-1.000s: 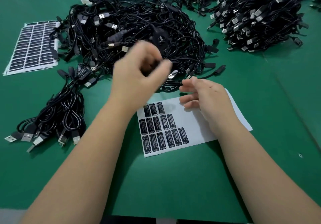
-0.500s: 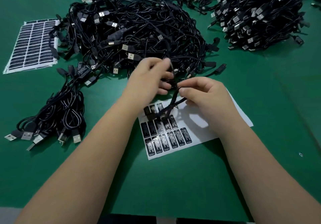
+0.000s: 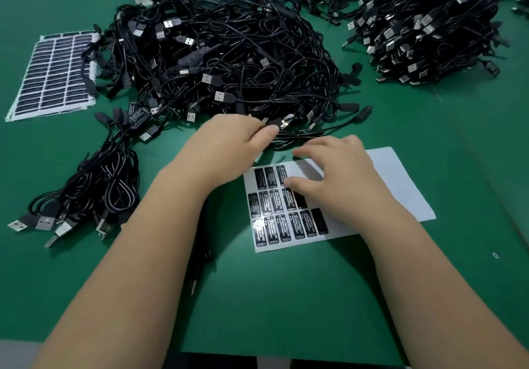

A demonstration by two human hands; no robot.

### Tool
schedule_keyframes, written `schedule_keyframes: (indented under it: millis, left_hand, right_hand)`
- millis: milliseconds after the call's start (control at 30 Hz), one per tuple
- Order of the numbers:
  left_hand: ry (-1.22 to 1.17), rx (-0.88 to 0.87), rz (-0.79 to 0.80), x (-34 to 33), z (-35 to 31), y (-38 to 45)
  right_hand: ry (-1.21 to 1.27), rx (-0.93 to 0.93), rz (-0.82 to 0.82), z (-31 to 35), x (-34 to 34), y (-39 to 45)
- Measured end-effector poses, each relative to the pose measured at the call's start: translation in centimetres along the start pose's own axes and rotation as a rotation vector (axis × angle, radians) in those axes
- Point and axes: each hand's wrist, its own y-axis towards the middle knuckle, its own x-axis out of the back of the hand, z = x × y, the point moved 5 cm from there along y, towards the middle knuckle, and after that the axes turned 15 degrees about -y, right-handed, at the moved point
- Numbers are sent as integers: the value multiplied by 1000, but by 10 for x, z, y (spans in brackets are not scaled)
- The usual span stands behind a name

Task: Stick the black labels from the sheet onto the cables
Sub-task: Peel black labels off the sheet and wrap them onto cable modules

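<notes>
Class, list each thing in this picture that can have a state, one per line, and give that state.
Left hand: pinching a cable end.
Right hand: fingertips on the label sheet.
Label sheet: flat, partly used.
Full label sheet: flat, untouched.
Middle cable pile: tangled.
Left cable bundle: loosely coiled.

**"LED CONTROLLER" on the black labels**

The black labels (image 3: pixel 282 214) on the white sheet (image 3: pixel 400 185) carry white print headed "LED CONTROLLER"; the smaller lines beneath it are too fine to make out. The same heading shows on a label (image 3: pixel 136 113) already wrapped on a cable at the edge of the pile. Print on the full sheet (image 3: pixel 54 75) at the far left is unreadable.
</notes>
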Motion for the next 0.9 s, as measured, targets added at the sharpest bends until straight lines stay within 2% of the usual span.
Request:
schedule_keyframes:
  millis: [133, 233, 433, 567, 667, 800, 867, 900]
  left_hand:
    - [-100, -55, -103, 3, -5, 1]
    - [-80, -62, -41, -2, -2, 2]
    - [-326, -124, -2, -7, -10, -1]
    - [-525, -83, 38, -8, -3, 3]
    - [-697, -65, -79, 6, 4, 3]
    - [-969, 19, -201, 17, 13, 2]
    - [-1104, 92, -138, 15, 15, 3]
    - [-1098, 122, -73, 12, 14, 3]
  right_hand:
    - [-66, -48, -7, -4, 4, 2]
    - [-74, -53, 9, -4, 2, 3]
    - [109, -24, -74, -2, 11, 1]
    - [319, 6, -136, 1, 22, -3]
    - [374, -57, -249, -6, 27, -6]
    - [485, -146, -284, -14, 25, -4]
    - [529, -195, -335, -18, 26, -5]
    - [569, -224, -365, -21, 27, -5]
